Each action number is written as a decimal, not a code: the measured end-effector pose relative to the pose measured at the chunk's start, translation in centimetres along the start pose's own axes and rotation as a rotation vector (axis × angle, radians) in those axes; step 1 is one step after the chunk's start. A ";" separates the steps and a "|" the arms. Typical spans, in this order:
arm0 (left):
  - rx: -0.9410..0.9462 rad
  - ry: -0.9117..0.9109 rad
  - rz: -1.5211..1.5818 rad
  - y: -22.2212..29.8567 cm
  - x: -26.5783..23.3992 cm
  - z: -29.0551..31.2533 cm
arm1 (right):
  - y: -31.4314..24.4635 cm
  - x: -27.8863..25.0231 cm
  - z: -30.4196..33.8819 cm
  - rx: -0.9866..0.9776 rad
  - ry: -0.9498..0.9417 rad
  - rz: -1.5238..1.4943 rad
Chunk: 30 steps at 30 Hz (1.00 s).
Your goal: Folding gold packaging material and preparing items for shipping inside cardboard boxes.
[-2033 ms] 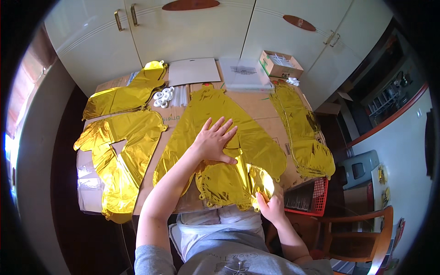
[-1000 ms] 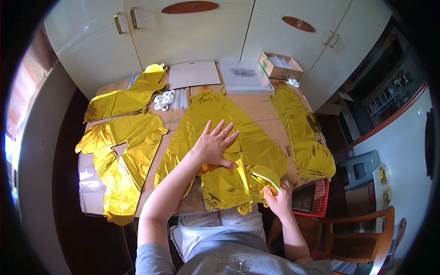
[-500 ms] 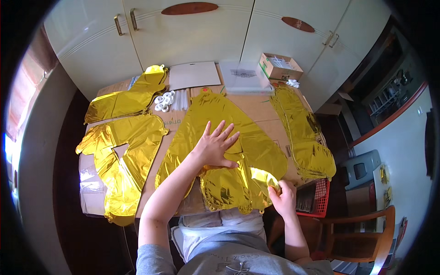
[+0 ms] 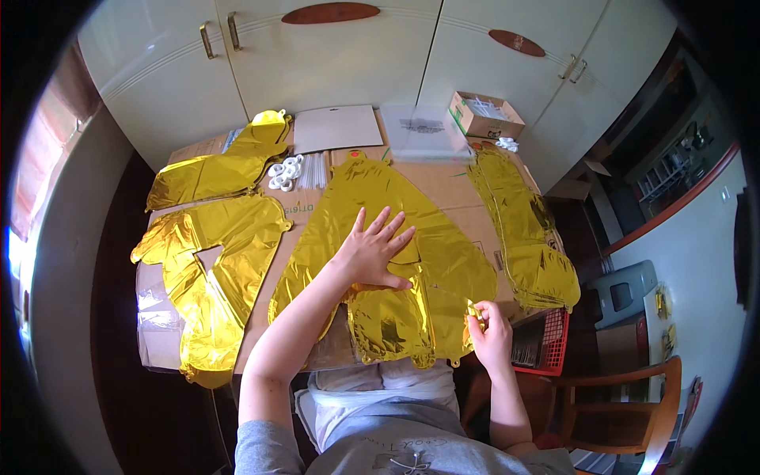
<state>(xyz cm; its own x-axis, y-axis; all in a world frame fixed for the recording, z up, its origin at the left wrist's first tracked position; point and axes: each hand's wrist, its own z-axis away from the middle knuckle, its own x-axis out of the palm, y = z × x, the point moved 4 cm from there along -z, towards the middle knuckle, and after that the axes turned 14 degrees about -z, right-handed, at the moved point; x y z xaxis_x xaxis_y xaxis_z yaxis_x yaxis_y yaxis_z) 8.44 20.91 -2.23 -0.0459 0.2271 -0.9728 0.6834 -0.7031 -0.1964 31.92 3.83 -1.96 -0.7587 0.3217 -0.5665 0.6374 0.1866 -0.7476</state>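
A large gold foil balloon (image 4: 380,194), flat and letter-like in shape, lies across the middle of the cardboard-covered table. My left hand (image 4: 376,249) presses on it with the palm down and the fingers spread. At the balloon's lower right edge, my right hand (image 4: 492,328) is closed, pinching a small crumpled bit of gold foil. Whether that bit is still joined to the balloon I cannot tell. Two more flat gold foil balloons lie to the left, one farther (image 4: 214,174) and one nearer (image 4: 237,253). Another gold foil balloon (image 4: 526,245) lies on the right.
White ribbon rolls (image 4: 285,172) and clear straws (image 4: 315,172) lie behind the left arm. At the back are a grey board (image 4: 336,129), a clear plastic sheet (image 4: 423,134) and a small open box (image 4: 487,119). A red basket (image 4: 554,340) and wooden chair (image 4: 665,396) stand at right.
The shiny flap of foil lifted by my right hand is no longer folded over; only a small crumpled bit shows at the fingers. My right hand has barely moved; the left stays put.
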 end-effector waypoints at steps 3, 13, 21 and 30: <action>-0.005 -0.006 0.001 0.0 0.0 0.1 | 0.2 -0.1 -0.2 -0.022 0.008 0.003; -0.004 -0.002 -0.009 0.0 0.0 0.1 | -0.1 -0.1 -0.3 -0.022 -0.004 -0.035; 0.000 0.003 -0.013 0.1 0.0 0.0 | 0.3 -0.3 0.1 0.028 0.003 -0.051; -0.006 -0.015 -0.003 0.1 -0.1 0.0 | 0.0 0.3 0.6 0.169 -0.063 -0.500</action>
<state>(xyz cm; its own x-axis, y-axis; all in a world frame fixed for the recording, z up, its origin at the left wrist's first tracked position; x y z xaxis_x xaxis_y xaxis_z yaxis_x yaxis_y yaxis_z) 8.51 20.77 -2.20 -0.0591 0.2188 -0.9740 0.6876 -0.6984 -0.1986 31.60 3.34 -2.32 -0.9744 0.1739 -0.1422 0.1688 0.1490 -0.9743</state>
